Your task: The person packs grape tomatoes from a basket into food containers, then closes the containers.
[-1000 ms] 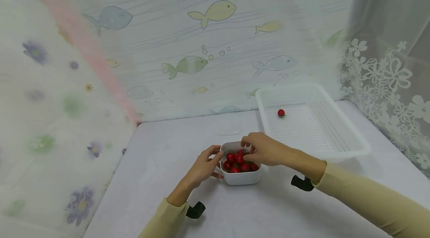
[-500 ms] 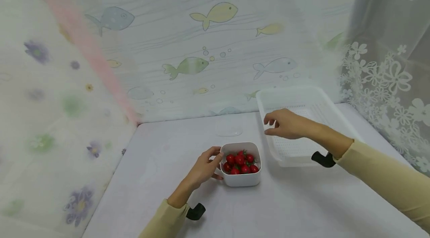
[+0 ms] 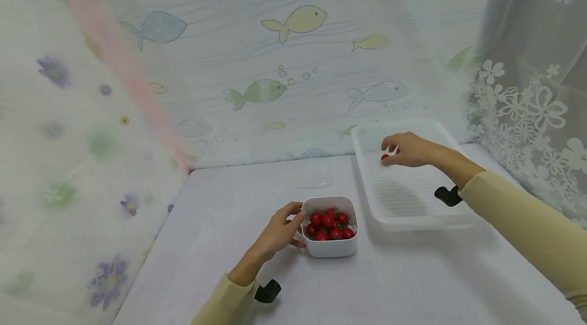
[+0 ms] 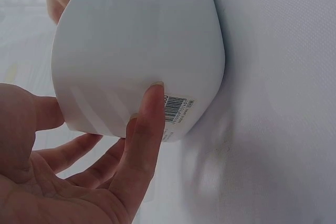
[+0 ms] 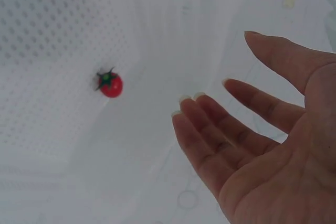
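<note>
A white square container stands on the table, holding several red cherry tomatoes with green stems. My left hand rests against its left side; in the left wrist view the fingers touch the outer wall near a barcode sticker. Over the far left part of a white perforated basket, my right hand hovers with fingers apart. A lone cherry tomato lies on the basket floor, clear of the right fingers in the right wrist view; the hand partly covers it in the head view.
A thin transparent lid-like piece lies behind the container. White cloth covers the table. Fish-patterned fabric hangs at the back, with a flowered sheet at left and a lace curtain at right.
My right hand has left the container and moved right and away from me, over the lone tomato in the basket. The left hand has stayed at the container.
</note>
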`<state>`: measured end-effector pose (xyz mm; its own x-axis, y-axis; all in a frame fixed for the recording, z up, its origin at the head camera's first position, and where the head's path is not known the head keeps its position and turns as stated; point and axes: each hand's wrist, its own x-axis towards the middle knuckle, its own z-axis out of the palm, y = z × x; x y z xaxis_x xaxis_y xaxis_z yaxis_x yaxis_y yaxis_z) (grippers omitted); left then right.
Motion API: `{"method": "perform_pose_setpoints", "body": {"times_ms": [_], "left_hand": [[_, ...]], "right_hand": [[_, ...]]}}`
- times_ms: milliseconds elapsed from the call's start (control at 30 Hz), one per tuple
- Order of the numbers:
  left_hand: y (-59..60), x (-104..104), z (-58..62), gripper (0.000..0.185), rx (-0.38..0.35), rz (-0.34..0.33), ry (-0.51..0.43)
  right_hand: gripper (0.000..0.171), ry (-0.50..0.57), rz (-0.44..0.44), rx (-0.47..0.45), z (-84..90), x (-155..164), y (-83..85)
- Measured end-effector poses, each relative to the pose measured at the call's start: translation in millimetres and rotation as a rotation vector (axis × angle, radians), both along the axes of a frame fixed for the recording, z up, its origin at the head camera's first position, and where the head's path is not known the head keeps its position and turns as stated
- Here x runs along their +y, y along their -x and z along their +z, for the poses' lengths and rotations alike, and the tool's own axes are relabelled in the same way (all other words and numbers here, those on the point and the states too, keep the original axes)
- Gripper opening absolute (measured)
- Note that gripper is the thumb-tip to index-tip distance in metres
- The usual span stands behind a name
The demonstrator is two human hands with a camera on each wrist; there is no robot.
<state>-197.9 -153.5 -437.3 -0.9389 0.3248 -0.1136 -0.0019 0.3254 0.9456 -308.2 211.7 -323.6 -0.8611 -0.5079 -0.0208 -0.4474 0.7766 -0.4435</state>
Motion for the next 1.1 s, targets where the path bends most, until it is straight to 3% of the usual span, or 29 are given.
{"method": "perform_pose_setpoints", "body": {"times_ms": [200, 500, 833, 1100], "left_hand": [[0.9, -2, 0.0, 0.039, -0.003, 0.012, 0.006], [2.1, 0, 0.6, 0.039, -0.011, 0.006, -0.004], [1.6, 1, 0.6, 0.039, -0.011, 0.009, 0.009], [-0.1, 0, 1.6, 0.037, -0.015, 0.005, -0.006]], "right_hand": [[0.051, 0.032, -0.093, -0.111, -10.1, 17, 28.2], [0.067, 0.290, -0.221, -0.397, -40.8, 49, 63.9], [0.074, 0.410, -0.306, -0.581, -66.3, 55, 72.5], [0.072, 0.392, -0.323, -0.649, -75.8, 45, 75.5]]}}
